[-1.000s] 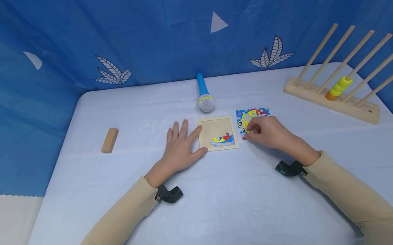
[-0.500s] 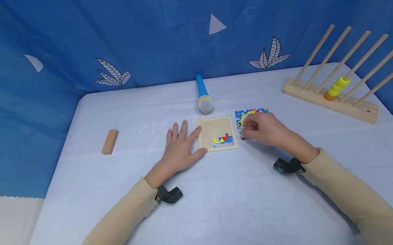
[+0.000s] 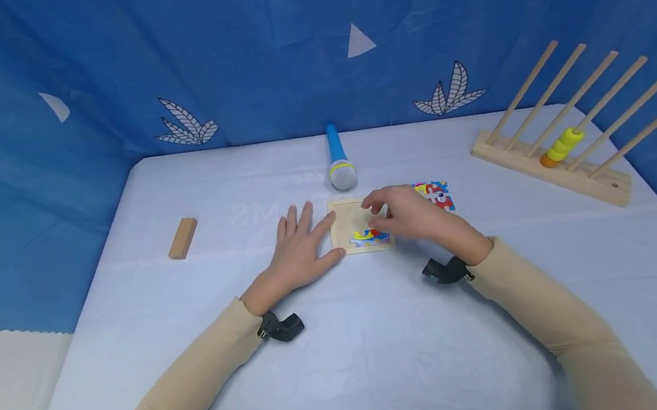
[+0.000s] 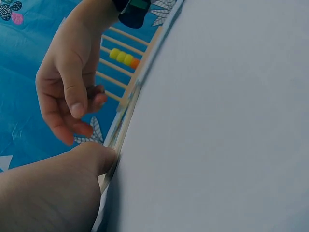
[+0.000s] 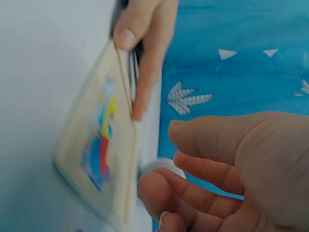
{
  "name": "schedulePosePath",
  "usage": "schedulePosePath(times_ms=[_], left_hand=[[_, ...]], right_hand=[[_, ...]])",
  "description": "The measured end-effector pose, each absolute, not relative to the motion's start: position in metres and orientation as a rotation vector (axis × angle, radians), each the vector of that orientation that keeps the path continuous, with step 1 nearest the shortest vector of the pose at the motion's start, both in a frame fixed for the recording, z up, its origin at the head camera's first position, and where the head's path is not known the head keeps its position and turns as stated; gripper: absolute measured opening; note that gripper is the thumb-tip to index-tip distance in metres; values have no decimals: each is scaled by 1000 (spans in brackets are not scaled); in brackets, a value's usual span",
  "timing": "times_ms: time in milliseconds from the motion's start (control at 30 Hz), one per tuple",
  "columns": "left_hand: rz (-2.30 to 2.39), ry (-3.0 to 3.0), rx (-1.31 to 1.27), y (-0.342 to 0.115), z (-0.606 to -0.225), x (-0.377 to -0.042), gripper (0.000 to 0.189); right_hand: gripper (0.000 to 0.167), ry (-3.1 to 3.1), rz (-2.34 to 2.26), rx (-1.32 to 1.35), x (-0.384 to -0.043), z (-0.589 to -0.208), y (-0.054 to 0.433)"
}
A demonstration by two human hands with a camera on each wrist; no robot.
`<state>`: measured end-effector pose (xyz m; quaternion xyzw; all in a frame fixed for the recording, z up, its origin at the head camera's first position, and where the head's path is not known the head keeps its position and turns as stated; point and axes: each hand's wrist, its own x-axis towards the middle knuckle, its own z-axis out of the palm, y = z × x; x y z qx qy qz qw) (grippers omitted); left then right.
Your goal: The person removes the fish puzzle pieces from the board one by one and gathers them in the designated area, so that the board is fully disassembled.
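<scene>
My left hand (image 3: 299, 248) rests spread on the white table, with its thumb and index finger on the left edge of a square wooden puzzle frame (image 3: 340, 237). A coloured jigsaw section (image 3: 365, 238) lies in the frame's lower right part. My right hand (image 3: 410, 213) hovers over the frame's right side, fingers bent and thumb apart from the index finger. A small dark shape (image 4: 93, 91) shows by its fingertips in the left wrist view; whether it is a held puzzle piece is unclear. More jigsaw pieces (image 3: 435, 194) lie right of the frame, partly hidden behind that hand.
Behind the frame lies a blue toy microphone (image 3: 341, 163). A wooden block (image 3: 183, 238) sits at the left of the table. At the back right stands a wooden peg rack (image 3: 553, 171) with yellow and orange beads (image 3: 563, 147) on one rod. A blue curtain (image 3: 289, 55) hangs behind.
My right hand has moved left from the loose jigsaw pieces to above the frame, uncovering part of those pieces. The left hand keeps its place on the frame's edge.
</scene>
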<state>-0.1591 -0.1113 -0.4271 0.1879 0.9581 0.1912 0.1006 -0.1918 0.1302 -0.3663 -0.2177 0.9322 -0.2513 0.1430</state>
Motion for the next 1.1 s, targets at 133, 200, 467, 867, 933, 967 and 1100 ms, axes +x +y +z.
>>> schedulePosePath(times_ms=[133, 200, 467, 867, 933, 967, 1100], left_hand=[[566, 2827, 558, -113, -427, -159, 76], [563, 2824, 558, -113, -427, -160, 76], [581, 2826, 564, -113, -426, -159, 75], [573, 2843, 572, -113, -429, -160, 76], [571, 2844, 574, -113, -429, -160, 75], [570, 2844, 575, -113, -429, -160, 76], [568, 2843, 576, -113, -429, -160, 76]], right_hand=[[40, 2637, -716, -721, -192, -374, 124], [42, 2628, -718, -742, -191, -378, 124], [46, 2621, -693, -794, -190, -386, 122], [42, 2634, -624, -783, -186, -387, 120], [41, 2631, -608, -781, -186, -387, 119], [41, 2629, -604, -784, -185, -387, 119], [40, 2622, -583, -812, -184, -386, 120]])
